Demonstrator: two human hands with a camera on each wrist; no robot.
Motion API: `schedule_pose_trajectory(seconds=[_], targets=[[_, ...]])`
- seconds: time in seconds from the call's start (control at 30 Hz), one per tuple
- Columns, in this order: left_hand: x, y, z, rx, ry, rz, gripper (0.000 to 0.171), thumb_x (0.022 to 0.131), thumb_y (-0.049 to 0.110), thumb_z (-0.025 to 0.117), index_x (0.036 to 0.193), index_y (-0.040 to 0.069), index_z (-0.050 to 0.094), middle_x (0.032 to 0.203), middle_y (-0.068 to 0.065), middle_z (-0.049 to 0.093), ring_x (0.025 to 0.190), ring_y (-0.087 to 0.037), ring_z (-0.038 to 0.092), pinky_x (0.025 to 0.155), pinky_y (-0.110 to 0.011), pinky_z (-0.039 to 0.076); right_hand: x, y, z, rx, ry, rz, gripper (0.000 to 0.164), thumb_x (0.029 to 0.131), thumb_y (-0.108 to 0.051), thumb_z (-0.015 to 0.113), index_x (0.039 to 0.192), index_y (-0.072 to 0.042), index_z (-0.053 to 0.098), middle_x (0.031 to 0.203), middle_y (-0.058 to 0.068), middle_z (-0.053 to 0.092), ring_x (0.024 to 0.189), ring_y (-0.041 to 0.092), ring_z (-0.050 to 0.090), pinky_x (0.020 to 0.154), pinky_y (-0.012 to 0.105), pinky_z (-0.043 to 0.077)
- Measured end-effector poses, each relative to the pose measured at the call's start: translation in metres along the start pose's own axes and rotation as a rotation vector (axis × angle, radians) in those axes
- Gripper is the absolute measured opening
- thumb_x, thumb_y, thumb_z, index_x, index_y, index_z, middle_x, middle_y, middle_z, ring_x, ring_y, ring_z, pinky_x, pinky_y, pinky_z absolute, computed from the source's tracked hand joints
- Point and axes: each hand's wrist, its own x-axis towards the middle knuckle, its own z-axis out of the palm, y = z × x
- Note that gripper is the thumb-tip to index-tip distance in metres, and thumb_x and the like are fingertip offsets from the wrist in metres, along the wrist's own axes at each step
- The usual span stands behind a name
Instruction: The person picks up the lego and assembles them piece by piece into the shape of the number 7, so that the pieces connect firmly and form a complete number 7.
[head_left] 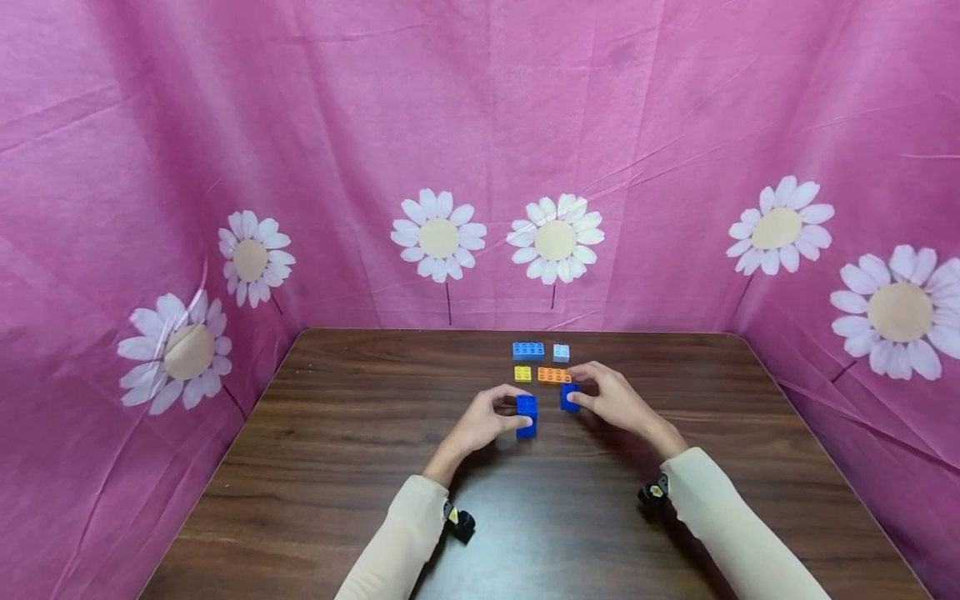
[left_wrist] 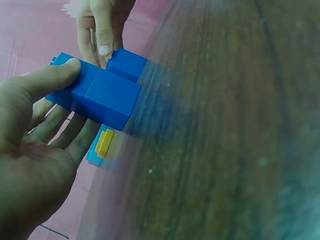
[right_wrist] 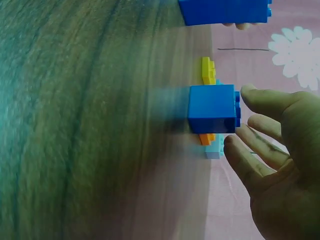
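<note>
My left hand (head_left: 483, 421) grips a stack of two dark blue toy bricks (head_left: 527, 427), standing upright at the table top. In the left wrist view the thumb presses the upper brick of this blue stack (left_wrist: 112, 97), while the other fingers lie behind it. To its right, a single dark blue brick (right_wrist: 211, 107) stands studs up on the table. Beside that brick is my right hand (head_left: 615, 400), thumb tip at its stud end and fingers spread. Whether the thumb touches it I cannot tell.
Just beyond the hands lie a yellow brick (head_left: 522, 374) and an orange brick (head_left: 553, 375). Farther back are a blue brick (head_left: 528, 350) and a pale blue brick (head_left: 561, 352). A pink flowered curtain (head_left: 495, 108) surrounds the brown wooden table (head_left: 337, 467) at the back and sides.
</note>
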Motion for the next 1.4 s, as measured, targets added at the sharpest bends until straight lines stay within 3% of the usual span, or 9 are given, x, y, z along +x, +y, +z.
schedule_pose_trajectory(seconds=[0.3, 0.7, 1.07, 1.4], targets=[[0.003, -0.002, -0.001, -0.006, -0.002, -0.003, 0.033, 0.093, 0.013, 0.084, 0.124, 0.012, 0.075, 0.115, -0.011, 0.078, 0.102, -0.017, 0.073, 0.086, -0.025, 0.059, 0.004, 0.003, 0.012, -0.064, -0.058, 0.01, 0.04, 0.094, -0.012, 0.082, 0.131, -0.001, 0.07, 0.129, 0.021, 0.072, 0.113, 0.036, 0.069, 0.099, 0.059, 0.058], [0.004, -0.004, -0.002, -0.006, -0.025, 0.015, 0.032, 0.094, 0.013, 0.083, 0.125, 0.011, 0.074, 0.117, -0.012, 0.076, 0.103, -0.018, 0.072, 0.087, -0.026, 0.058, 0.002, 0.001, 0.012, -0.076, -0.088, 0.056, 0.035, 0.096, -0.011, 0.079, 0.129, -0.002, 0.069, 0.118, 0.018, 0.075, 0.097, 0.025, 0.066, 0.087, 0.048, 0.061], [0.006, -0.003, -0.004, 0.02, -0.02, 0.023, 0.032, 0.094, 0.013, 0.083, 0.124, 0.013, 0.074, 0.115, -0.009, 0.077, 0.107, -0.016, 0.069, 0.091, -0.029, 0.057, 0.0, 0.001, 0.014, -0.116, -0.063, 0.028, 0.035, 0.096, -0.009, 0.08, 0.128, -0.007, 0.068, 0.126, 0.019, 0.075, 0.111, 0.032, 0.072, 0.1, 0.058, 0.058], [0.007, -0.002, -0.004, 0.029, -0.03, 0.04, 0.03, 0.094, 0.011, 0.082, 0.123, 0.01, 0.074, 0.115, -0.01, 0.075, 0.1, -0.013, 0.069, 0.089, -0.028, 0.058, 0.0, -0.003, 0.013, -0.103, -0.067, 0.052, 0.039, 0.095, -0.011, 0.081, 0.131, -0.006, 0.068, 0.13, 0.022, 0.073, 0.115, 0.035, 0.072, 0.102, 0.06, 0.057]])
